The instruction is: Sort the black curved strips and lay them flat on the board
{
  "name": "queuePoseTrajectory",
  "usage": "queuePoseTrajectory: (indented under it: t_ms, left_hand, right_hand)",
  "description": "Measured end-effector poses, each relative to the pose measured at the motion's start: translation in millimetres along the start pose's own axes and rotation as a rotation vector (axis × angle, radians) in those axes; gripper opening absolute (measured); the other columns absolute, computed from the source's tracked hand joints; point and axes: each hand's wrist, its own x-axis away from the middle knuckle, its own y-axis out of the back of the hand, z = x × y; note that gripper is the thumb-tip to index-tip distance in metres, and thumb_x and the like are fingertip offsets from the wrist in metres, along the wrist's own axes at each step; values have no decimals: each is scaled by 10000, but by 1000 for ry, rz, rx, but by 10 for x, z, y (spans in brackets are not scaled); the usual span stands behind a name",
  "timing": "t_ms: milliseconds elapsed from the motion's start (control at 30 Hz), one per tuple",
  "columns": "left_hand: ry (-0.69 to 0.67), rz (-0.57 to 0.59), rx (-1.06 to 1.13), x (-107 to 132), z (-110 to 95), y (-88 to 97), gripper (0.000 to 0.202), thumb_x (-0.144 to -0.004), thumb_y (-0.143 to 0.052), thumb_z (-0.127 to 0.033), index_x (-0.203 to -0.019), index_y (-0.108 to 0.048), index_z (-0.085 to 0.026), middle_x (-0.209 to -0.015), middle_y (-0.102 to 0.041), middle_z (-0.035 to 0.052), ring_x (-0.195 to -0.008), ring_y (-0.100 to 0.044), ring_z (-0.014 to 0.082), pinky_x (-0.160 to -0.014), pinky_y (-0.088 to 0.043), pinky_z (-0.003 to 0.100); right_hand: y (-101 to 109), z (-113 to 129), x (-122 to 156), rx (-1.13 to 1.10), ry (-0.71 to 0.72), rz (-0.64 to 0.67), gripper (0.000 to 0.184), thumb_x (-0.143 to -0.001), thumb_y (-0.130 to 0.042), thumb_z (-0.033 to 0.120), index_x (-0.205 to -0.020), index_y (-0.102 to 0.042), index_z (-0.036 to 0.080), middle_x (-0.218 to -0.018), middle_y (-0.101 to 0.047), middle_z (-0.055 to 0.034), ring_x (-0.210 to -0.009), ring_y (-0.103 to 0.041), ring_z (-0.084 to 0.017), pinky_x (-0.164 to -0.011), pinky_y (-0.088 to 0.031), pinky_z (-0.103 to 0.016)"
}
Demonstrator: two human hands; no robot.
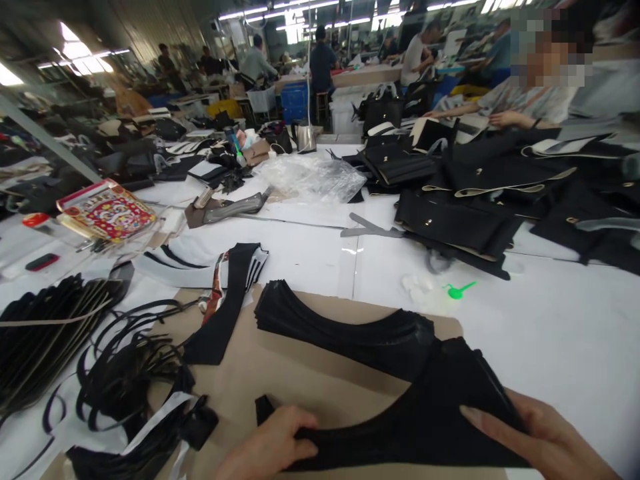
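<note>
A stack of curved black cut pieces [380, 373] lies on a brown cardboard sheet [300, 373] at the near edge of the white table [550, 320]. My left hand [273, 443] pinches the narrow left end of the stack, fingers curled over it. My right hand [540, 440] grips the wide right end, thumb on top. A second black curved piece [225, 313] lies to the left on the cardboard.
Black straps and strips [100, 360] pile up at the left. A colourful flat packet [107, 210], a clear plastic bag [310, 177], black bag panels [475, 200] and a green tag [457, 290] lie farther off. A seated person's arm [500, 107] works at the far right.
</note>
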Motion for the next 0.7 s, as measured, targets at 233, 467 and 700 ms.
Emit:
queuePoseTrajectory:
  t_ms: [233,467,700]
  left_hand:
    - [-233,-123,-448,-443,-452,908,138,-776,-550,-205,-873,-644,-237,-867,-661,-3,-889,-569,192,-1021,-269,378]
    - [-317,-256,-741,-1098,-528,969,245,-782,-542,-153,-1006,-596,-234,-983,-639,28,-1000,-552,211,-1071,-199,455]
    - [-387,-506,-765,-1173,-342,704,478,-807,-354,-31,-1206,-540,-217,-1192,-563,81,-1160,-479,203,-1125,-191,431]
  right_hand:
    - [-46,-374,-500,-21,152,-179,433,-713,-684,533,-953,-727,175,-865,-746,-79,-921,-670,-338,-731,-566,-398]
    - [-123,-620,-932,104,214,-406,418,-663,-664,528,-874,-737,175,-930,-742,-76,-947,-643,-341,-807,-529,-411]
    - [-147,-757,-1091,199,246,-486,432,-726,-591,513,-957,-704,166,-946,-727,-74,-977,-624,-325,-838,-496,-416]
